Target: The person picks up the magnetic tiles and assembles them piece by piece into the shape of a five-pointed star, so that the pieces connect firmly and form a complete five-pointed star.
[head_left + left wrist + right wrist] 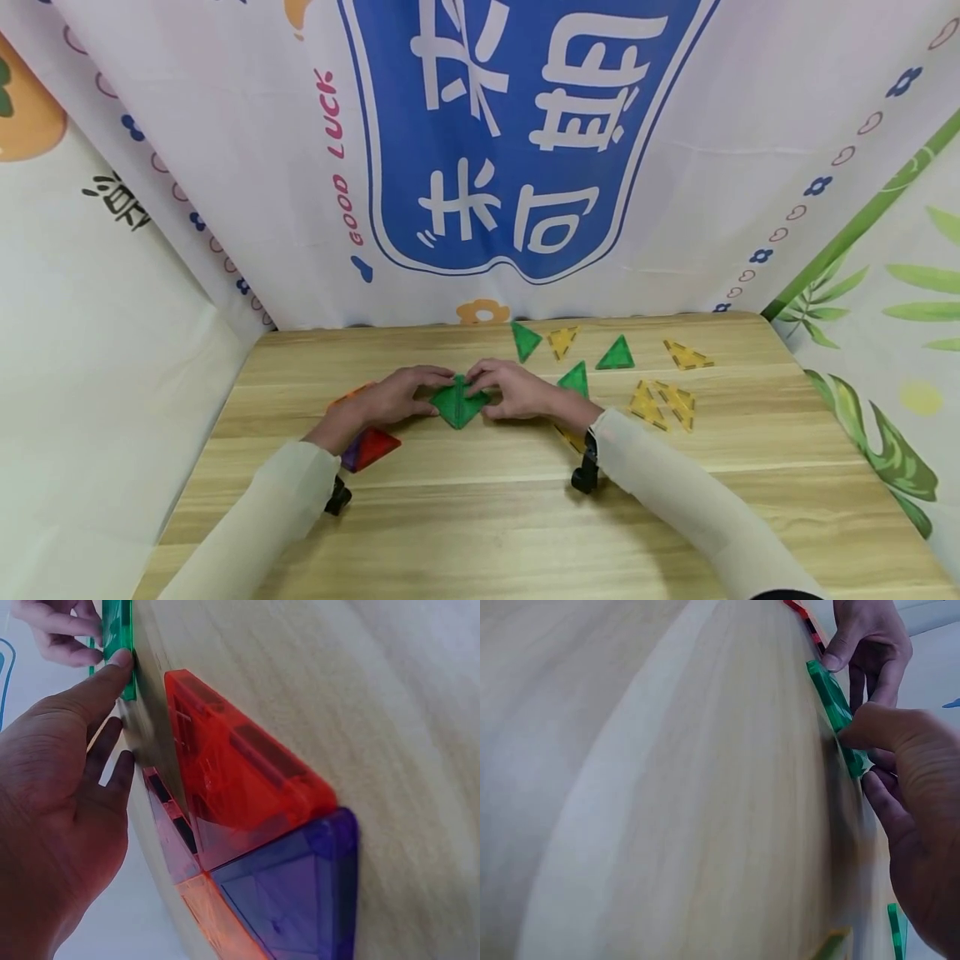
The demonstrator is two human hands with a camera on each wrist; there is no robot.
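Note:
Two green triangular magnetic tiles lie side by side at the middle of the table, the left tile (pixel 446 405) and the right tile (pixel 471 407) meeting along an upright seam. My left hand (pixel 393 395) pinches the left one between thumb and fingers. From the other side, my right hand (pixel 516 389) grips the right one, its thumb near the lower edge. Beneath my left wrist sits a group of tiles: a red triangle (pixel 240 772), a purple one (pixel 300 877) and an orange one (pixel 214 919). My left forearm hides part of this group in the head view.
Loose green triangles, such as one at the back (pixel 526 341) and another (pixel 617 354), lie to the right. Several yellow triangles (pixel 687 356) are scattered there too. A green triangle (pixel 574 380) lies beside my right wrist. A printed curtain (pixel 300 283) hangs behind the table (pixel 465 533).

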